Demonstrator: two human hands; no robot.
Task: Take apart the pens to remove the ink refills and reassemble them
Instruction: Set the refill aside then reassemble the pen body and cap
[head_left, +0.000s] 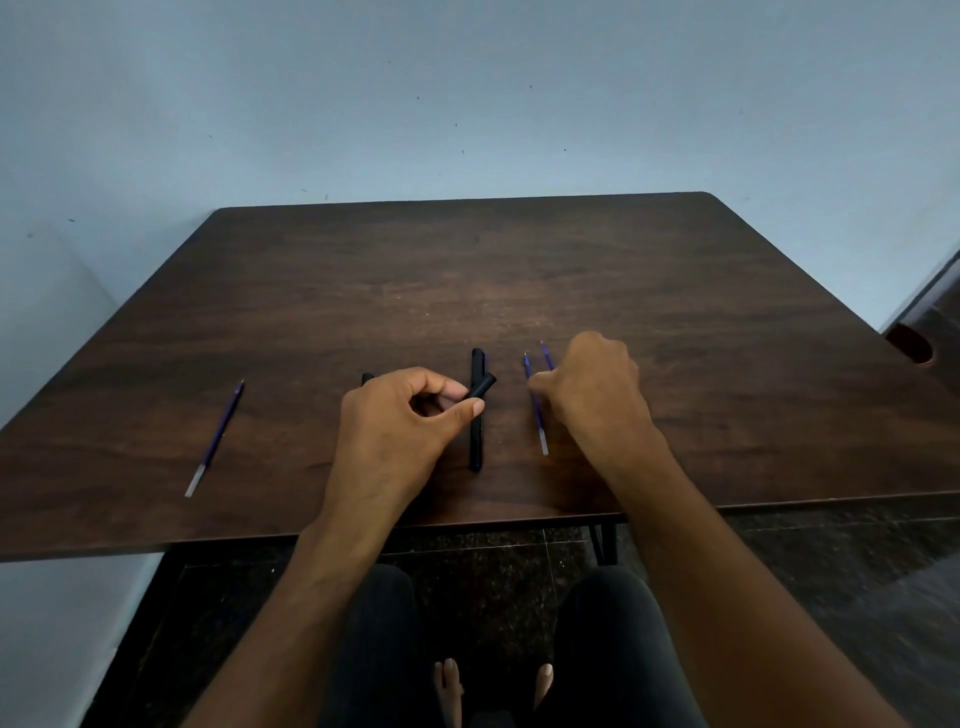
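Observation:
My left hand (400, 431) pinches a short black pen piece (483, 388) between thumb and forefinger, just over a whole black pen (476, 431) that lies lengthwise on the dark wooden table (467, 275). A second black pen end (367, 378) peeks out behind my left hand. My right hand (592, 389) is curled down over two purple ink refills: one refill (536, 410) lies in plain sight at its left, the other refill (546, 356) shows only its tip, and whether the fingers grip it is hidden. A third purple refill (215, 439) lies far to the left.
The table's near edge (363, 538) runs just below my wrists, with my knees and bare feet under it. A pale blue wall stands behind the table. A dark piece of furniture (919, 332) sits at the right edge.

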